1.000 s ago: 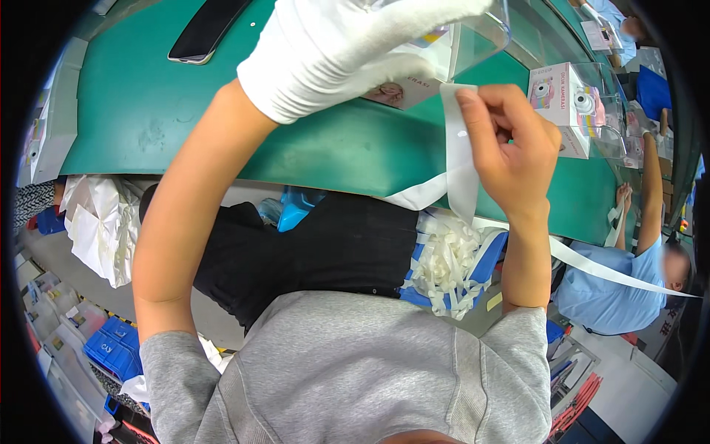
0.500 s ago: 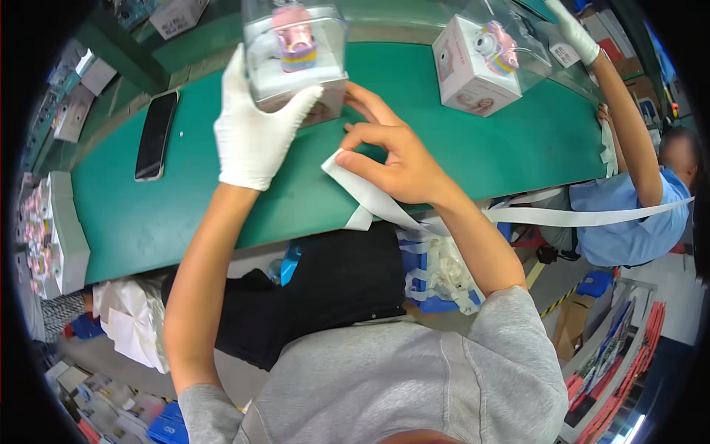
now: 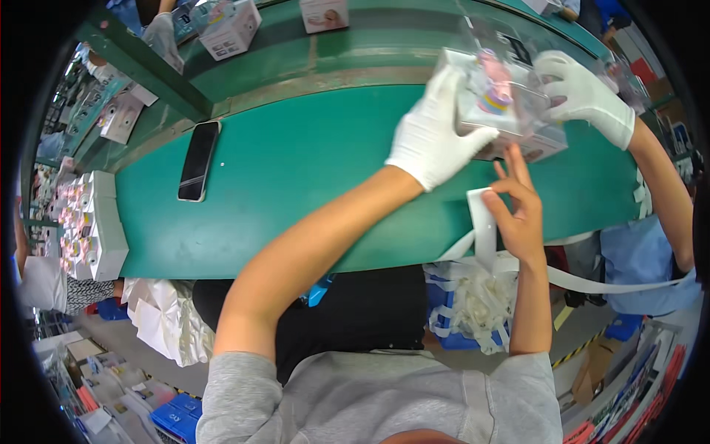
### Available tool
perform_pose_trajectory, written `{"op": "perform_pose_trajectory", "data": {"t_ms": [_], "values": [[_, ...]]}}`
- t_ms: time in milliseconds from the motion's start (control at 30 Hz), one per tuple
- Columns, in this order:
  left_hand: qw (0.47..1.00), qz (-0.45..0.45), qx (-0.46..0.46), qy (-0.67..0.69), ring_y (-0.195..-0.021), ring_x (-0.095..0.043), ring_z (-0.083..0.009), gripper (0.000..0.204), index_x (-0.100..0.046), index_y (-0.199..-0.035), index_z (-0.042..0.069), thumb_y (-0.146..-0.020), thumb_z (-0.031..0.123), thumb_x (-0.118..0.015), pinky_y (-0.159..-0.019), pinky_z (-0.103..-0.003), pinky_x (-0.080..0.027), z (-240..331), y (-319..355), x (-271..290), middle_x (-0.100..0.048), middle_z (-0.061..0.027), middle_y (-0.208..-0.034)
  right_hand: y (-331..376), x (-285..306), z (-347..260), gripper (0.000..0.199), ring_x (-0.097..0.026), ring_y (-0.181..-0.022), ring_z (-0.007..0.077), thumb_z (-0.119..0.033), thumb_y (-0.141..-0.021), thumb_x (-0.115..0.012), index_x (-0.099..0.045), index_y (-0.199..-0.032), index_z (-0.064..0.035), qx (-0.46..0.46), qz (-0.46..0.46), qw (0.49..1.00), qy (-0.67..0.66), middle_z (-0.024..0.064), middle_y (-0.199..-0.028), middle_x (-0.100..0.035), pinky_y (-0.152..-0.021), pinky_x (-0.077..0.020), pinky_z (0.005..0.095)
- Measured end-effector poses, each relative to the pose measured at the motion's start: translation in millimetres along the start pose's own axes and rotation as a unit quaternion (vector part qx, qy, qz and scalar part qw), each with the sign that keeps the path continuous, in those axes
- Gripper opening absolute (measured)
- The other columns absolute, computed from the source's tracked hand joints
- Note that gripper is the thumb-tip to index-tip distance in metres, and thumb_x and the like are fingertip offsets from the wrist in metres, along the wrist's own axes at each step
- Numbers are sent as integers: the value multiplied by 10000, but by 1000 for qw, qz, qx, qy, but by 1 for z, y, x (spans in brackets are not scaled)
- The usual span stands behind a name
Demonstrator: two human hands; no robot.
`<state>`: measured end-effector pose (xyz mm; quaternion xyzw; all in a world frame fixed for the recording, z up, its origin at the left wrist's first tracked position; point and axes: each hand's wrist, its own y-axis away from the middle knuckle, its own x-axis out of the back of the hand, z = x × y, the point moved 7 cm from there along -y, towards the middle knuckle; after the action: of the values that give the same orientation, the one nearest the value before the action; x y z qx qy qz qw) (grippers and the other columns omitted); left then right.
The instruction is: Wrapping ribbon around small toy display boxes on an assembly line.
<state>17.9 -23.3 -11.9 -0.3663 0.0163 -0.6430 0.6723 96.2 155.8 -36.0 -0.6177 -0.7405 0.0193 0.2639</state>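
My left hand (image 3: 433, 140), in a white glove, grips a white box under a clear plastic cover from its left side. A pink toy with a rainbow-striped base (image 3: 495, 85) shows through the cover. Just below the box is my bare right hand (image 3: 522, 222), pinching a white strip (image 3: 484, 229) between thumb and finger. Its other fingers reach up to the box's lower edge. Another boxed toy (image 3: 549, 142) stands close behind on the right, partly hidden. A co-worker's white-gloved hand (image 3: 588, 96) is at that second box.
A phone (image 3: 199, 161) lies on the green table (image 3: 296, 170) at the left. Several white boxes with toys (image 3: 103, 229) stand at the left end. A blue bin of crumpled white strips (image 3: 473, 307) sits below the front edge. Other boxes (image 3: 324, 15) stand beyond the back ledge.
My left hand has carried the boxed toy rightward, up to the second box. My right hand has followed with the strip. The co-worker's gloved hand has come down to the second box.
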Motion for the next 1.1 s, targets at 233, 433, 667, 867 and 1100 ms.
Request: {"op": "perform_pose_trajectory", "data": {"t_ms": [233, 433, 667, 867, 1100], "values": [[997, -35, -15, 64, -1273, -539, -448, 940, -314, -1523, -2, -804, 377, -784, -1054, -456, -487, 17, -26, -67, -438, -280, -1479, -2, 63, 35, 43, -269, -1529, 387, -8, -928, -686, -677, -950, 27, -27, 81, 996, 38, 267, -1650, -251, -1204, -307, 548], [983, -162, -64, 50, -1267, -567, -402, 807, -406, -1499, 56, -861, 490, -642, -1041, -457, -497, 28, -51, -88, -470, -209, -1494, 10, 113, 57, 34, -302, -1519, 365, 5, -952, -650, -640, -950, 37, -72, 114, 990, 39, 264, -1638, -285, -1221, -283, 515], [963, -14, 25, -267, -1074, -668, -383, 601, -504, -1469, 122, -901, 207, -680, -946, -458, -532, -94, -140, 65, -684, -198, -1180, 32, 107, -9, 112, -369, -1464, 468, -67, -991, -565, -566, -897, -7, 135, 136, 965, 178, 274, -1475, -496, -1178, -298, 598], [862, -55, 142, -484, -1098, -674, -407, 457, -545, -1399, 180, -977, 352, -524, -940, -516, -532, -195, -164, 124, -691, -200, -1220, 21, 49, 16, 91, -507, -1335, 405, -17, -877, -633, -561, -826, 5, 67, 15, 995, 67, 274, -1382, -552, -970, -479, 476], [846, -89, 117, -513, -1087, -670, -425, 424, -627, -1281, 131, -968, 401, -535, -940, -519, -524, -223, -213, 119, -709, -225, -1157, 17, 52, 22, 102, -575, -1147, 326, -4, -864, -642, -559, -807, 7, 21, 18, 998, 49, 261, -1352, -575, -929, -485, 434]]}}
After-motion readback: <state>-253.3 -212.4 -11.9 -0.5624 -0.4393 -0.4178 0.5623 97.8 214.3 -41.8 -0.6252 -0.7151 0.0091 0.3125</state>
